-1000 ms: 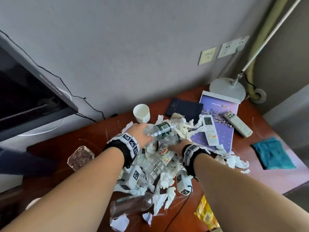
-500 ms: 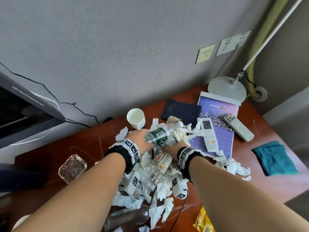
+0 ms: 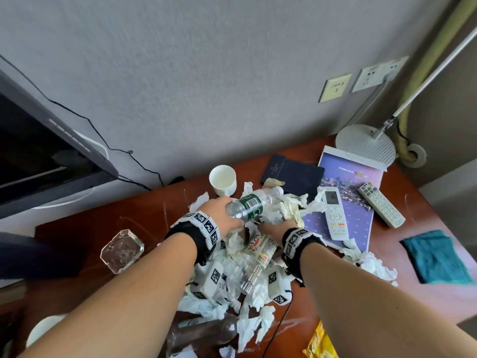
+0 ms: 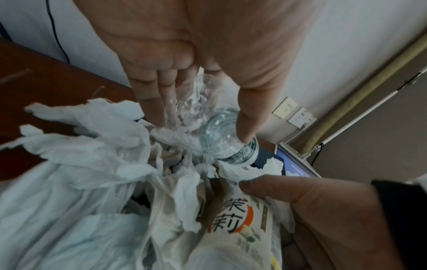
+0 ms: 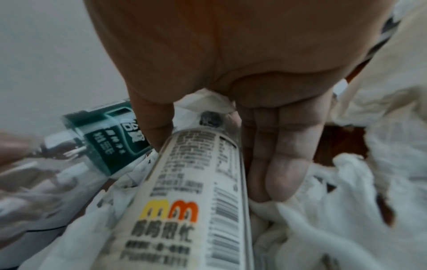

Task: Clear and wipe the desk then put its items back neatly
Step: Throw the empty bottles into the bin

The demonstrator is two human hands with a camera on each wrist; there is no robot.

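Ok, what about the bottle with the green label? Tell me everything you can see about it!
The bottle with the green label is clear, crinkly plastic with a white cap and looks nearly empty. It is tipped on its side above the pile of crumpled tissues, cap pointing toward the dark folder. The left hand holds its bottom end, fingers and thumb curled around it. Just below it lies a second bottle with a white label.

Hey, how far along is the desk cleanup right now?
Early stage; nothing looks finished. In hand: the left hand grips the green-label bottle, and the right hand grips the white-label bottle. Left: tissues still litter the desk; the cup, both remotes and the booklet remain out, and the teal cloth lies unused, so wiping and putting back are still to do.
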